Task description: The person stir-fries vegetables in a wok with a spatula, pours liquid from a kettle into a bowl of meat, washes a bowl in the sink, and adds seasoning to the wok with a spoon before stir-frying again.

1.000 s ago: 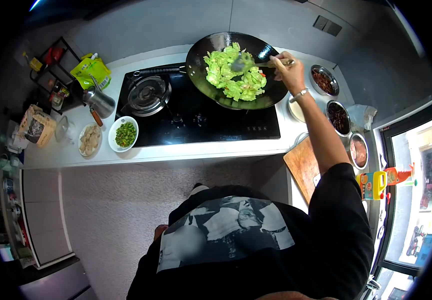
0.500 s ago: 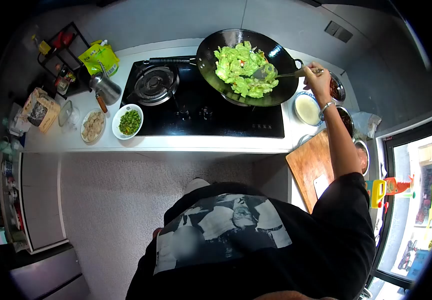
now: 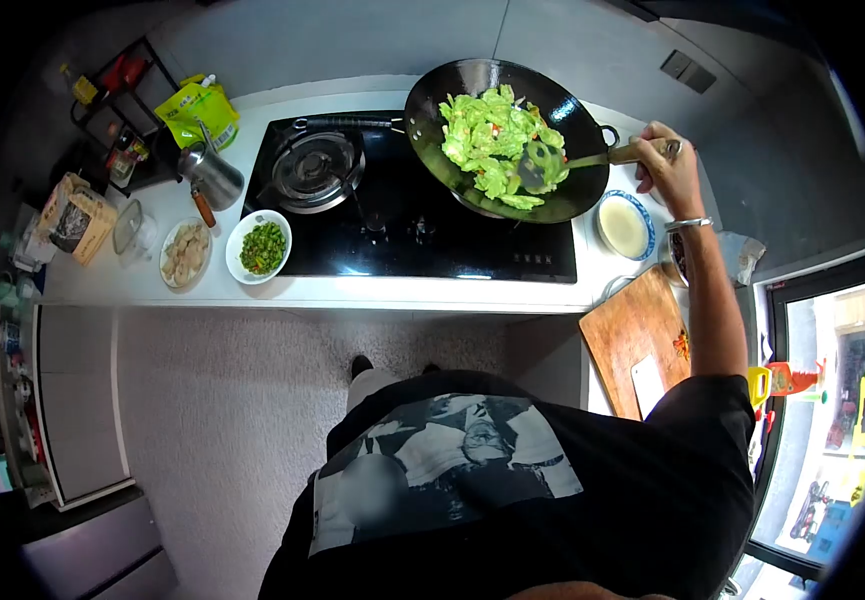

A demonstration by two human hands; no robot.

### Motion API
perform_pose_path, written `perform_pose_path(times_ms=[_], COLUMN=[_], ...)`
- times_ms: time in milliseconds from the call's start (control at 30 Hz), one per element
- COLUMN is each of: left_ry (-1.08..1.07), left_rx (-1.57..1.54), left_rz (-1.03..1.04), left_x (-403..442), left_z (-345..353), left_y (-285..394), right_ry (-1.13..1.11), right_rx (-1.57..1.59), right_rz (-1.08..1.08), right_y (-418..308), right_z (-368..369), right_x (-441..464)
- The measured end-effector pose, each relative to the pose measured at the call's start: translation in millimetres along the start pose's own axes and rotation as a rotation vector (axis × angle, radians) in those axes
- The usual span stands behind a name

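My right hand (image 3: 674, 172) is closed around the wooden handle of a spatula (image 3: 592, 160). The blade of the spatula (image 3: 534, 168) rests among green leafy vegetables (image 3: 487, 140) with small red bits. They lie in a large black wok (image 3: 430, 135) on the right burner of the gas stove (image 3: 352, 262). The hand is above the counter, just right of the wok's loop handle (image 3: 609, 134). Below the wrist stands a blue-rimmed bowl (image 3: 624, 225) of pale liquid. My left hand is out of the picture.
A bowl of chopped green peppers (image 3: 263, 248) and a plate of pale pieces (image 3: 185, 255) stand left, beside a metal pot (image 3: 214, 180). A wooden cutting board (image 3: 627, 325) with a cleaver (image 3: 646, 385) lies right. The left burner (image 3: 317, 172) carries no pan.
My right hand has moved right and slightly down in the picture, with the spatula still in its grip. The spatula's blade has shifted slightly in the greens, and the whole view has tilted a little.
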State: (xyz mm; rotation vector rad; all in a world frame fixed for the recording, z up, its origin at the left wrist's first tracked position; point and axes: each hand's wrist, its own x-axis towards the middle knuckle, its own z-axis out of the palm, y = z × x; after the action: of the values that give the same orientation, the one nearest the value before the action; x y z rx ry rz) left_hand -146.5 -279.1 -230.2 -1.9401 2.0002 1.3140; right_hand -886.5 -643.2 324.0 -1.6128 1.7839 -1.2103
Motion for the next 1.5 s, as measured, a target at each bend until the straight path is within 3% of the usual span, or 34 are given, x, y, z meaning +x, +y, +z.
perform_pose_path(times_ms=[133,533,633,667,733,767,800,833,867,900,933,1033,1133,1233,1333,1400,1467,1500], left_ry=[-0.014,-0.073,-0.087,-0.087,-0.02,0.003,-0.015,-0.14,-0.021,-0.017,-0.031,-0.052,-0.068,-0.049,-0.099,-0.172,-0.078,-0.15], left_rx=[-0.013,0.013,0.085,0.208,0.524,0.54,0.429,-0.249,-0.944,-1.057,-1.165,-0.986,-0.982,-0.999,-0.946,-0.959,-1.196,-1.027], left_rz=[0.014,0.097,0.177,0.278,0.514,0.508,0.406,0.052,-0.307,-0.43,-0.544,-0.674,-0.674,-0.618,-0.548,-0.48,-0.47,-0.385], left_x=[11,52,57,60,63,60,57,50,42,39,35,37,47,53,74,93,87,90], left_z=[-18,-85,-101,-108,-121,-126,-131,-139,-147,-159,-171,-190,-191,-198,-186,-158,-165,-160], left_y=[-10,-61,-82,-87,-95,-98,-95,-81,-65,-49,-39,-21,-29,-27,-38,-62,-45,-52], right_ry=[-0.015,0.163,0.194,0.277,0.204,0.165,0.006,-0.101,-0.146,-0.19,-0.229,-0.304,-0.296,-0.062,0.066,-0.056,-0.048,0.033], right_rx=[-0.023,-0.077,-0.283,-0.472,-0.565,-0.719,-0.766,-0.836,-0.868,-0.844,-0.919,-1.004,-0.951,-0.668,-0.612,-1.031,-1.371,-1.069], right_rz=[0.044,-0.09,-0.158,-0.326,-0.401,-0.424,-0.345,-0.308,-0.307,-0.413,-0.288,-0.285,-0.178,-0.153,0.466,0.53,0.335,0.296], right_y=[1,-5,-9,-5,2,22,15,-9,-34,-15,-13,-16,-19,35,6,-4,23,66], right_z=[39,115,127,131,133,136,136,142,151,146,148,144,142,127,147,156,143,132], right_x=[-12,9,16,20,14,12,1,-12,-27,-38,-55,-104,-138,-159,-147,-130,-135,-141])
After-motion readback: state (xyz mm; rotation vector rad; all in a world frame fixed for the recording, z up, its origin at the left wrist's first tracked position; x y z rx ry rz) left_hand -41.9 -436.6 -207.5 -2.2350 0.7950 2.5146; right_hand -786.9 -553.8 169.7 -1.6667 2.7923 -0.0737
